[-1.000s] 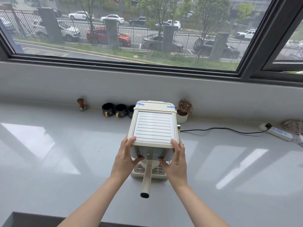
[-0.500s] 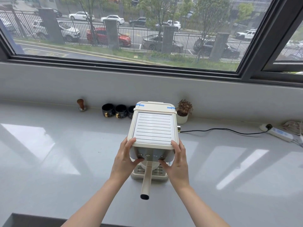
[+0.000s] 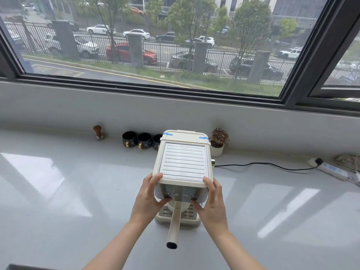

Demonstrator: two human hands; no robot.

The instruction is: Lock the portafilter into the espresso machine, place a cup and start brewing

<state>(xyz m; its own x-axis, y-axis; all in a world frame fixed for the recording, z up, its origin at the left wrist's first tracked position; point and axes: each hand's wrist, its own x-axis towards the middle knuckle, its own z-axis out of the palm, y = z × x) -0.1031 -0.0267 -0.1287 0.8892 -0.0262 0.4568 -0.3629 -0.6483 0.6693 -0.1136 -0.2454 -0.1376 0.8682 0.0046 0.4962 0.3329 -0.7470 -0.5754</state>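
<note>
A cream espresso machine (image 3: 184,162) stands on the white counter (image 3: 58,191), seen from above. The portafilter (image 3: 174,225) sits under its front, its cream handle pointing straight toward me. My left hand (image 3: 149,199) grips the machine's front left corner, thumb on the button panel. My right hand (image 3: 212,203) grips the front right corner, thumb by the rightmost button. Three black cups (image 3: 139,140) stand in a row behind the machine on the left. A cup under the spout is hidden, if any is there.
A wooden-handled tamper (image 3: 98,132) stands left of the cups. A small potted plant (image 3: 217,142) sits behind the machine on the right. A black cable (image 3: 263,164) runs right to a white power strip (image 3: 331,169). The window wall rises behind the counter.
Both hands stay on the machine's front corners. Only the view has shifted slightly; the portafilter handle still points at me.
</note>
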